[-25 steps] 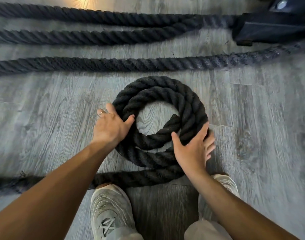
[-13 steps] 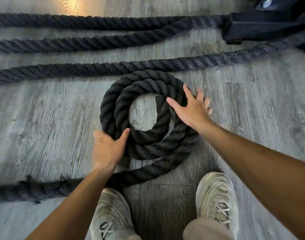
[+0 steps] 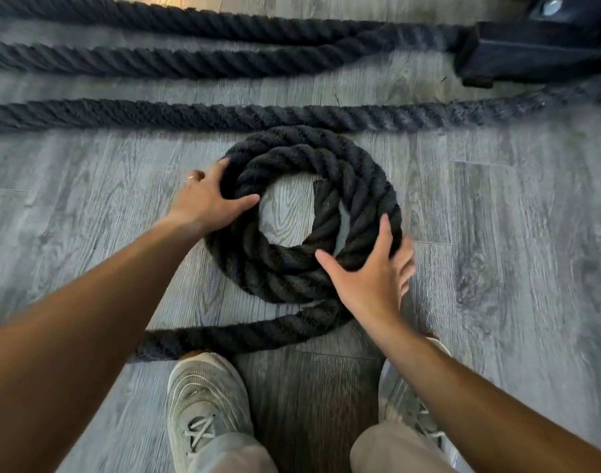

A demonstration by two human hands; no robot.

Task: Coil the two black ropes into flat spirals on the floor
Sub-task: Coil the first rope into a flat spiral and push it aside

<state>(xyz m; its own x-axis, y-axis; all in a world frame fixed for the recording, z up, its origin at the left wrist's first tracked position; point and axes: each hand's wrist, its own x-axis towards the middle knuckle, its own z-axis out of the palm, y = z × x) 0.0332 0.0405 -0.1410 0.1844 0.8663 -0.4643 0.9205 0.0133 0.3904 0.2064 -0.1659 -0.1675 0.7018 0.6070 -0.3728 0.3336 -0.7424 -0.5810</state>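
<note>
two hands (image 3: 207, 199) (image 3: 370, 278) flanking rope coil (image 3: 292, 268)

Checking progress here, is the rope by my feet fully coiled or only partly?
Partly coiled. The coil has about two turns, and a loose tail leaves it leftward.

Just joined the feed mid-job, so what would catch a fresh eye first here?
The coil of thick black rope at the centre of the grey plank floor, its middle open. The left hand lies on its left rim and the right hand on its near right, fingers spread. Three straight rope runs cross the floor beyond it.
</note>
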